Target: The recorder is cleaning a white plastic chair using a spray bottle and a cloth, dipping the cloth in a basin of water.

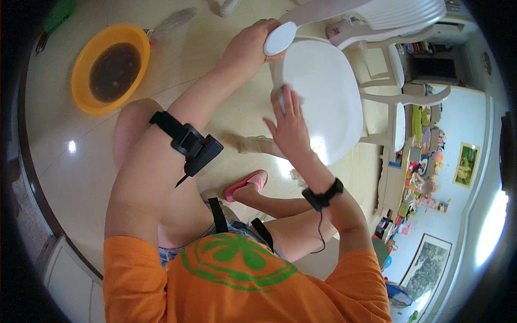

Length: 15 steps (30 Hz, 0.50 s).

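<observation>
A white chair stands before me, its glossy seat (323, 93) turned up. My left hand (254, 44) is closed around a white chair part by its rounded end (280, 39), beside the seat's corner. My right hand (291, 129) lies palm down at the seat's near edge. Beneath its fingertips is a small greyish wad (281, 99), maybe a cloth or scouring pad, mostly hidden by the fingers. Below the seat, one chair leg (268, 146) has a beige cover on its foot. The slatted backrest (400, 14) rises at the upper right.
A yellow basin (143, 48) of dark water sits on the tiled floor at left. Near it lies a clear plastic item (175, 22). Another white chair (398, 125) stands behind the seat. A person (426, 187) is among cluttered furniture far right. My foot wears a pink slipper (238, 187).
</observation>
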### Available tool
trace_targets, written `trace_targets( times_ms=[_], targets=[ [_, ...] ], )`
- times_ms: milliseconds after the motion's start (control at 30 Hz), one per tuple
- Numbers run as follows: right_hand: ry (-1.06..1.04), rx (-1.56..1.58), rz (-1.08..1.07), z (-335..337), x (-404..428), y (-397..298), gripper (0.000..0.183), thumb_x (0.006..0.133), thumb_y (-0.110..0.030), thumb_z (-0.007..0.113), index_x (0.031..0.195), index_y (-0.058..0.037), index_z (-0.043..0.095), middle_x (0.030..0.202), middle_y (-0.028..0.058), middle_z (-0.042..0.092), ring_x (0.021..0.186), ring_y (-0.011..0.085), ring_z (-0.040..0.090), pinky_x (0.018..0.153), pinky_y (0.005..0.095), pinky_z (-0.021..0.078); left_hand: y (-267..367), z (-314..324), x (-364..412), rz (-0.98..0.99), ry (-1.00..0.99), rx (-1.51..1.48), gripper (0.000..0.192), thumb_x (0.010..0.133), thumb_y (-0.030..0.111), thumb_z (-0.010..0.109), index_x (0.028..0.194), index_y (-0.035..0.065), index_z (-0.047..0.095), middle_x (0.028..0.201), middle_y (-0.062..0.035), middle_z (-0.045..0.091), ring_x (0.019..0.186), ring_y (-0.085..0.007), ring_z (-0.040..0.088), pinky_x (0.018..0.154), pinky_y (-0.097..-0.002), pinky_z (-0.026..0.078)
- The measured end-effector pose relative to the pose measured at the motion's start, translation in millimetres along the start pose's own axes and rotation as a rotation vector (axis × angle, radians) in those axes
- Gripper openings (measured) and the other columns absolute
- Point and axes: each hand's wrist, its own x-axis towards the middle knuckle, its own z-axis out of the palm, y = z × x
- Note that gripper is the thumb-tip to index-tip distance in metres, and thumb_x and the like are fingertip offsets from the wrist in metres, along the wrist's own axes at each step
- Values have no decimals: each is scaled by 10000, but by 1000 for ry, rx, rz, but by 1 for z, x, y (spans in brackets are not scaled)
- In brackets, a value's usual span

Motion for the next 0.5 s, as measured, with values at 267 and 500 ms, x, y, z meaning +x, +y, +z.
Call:
trace_targets(
  times_ms=[267,500],
  targets=[
    [101,-80,-3,-5,110,45,466,941,-317,423,1271,11,438,1297,316,382,1195,488,359,1034,491,295,-14,-2,14,118,65,63,404,742,215,694,1076,26,568,1016,-163,633,926,-307,620,799,-363,490],
    [122,94,-36,-6,20,18,374,955,-240,391,1253,-33,483,1368,234,358,1271,406,326,1080,445,265,-15,-3,9,54,-65,-14,426,733,238,713,1077,33,569,966,-141,643,890,-253,627,789,-349,486]
  ],
)
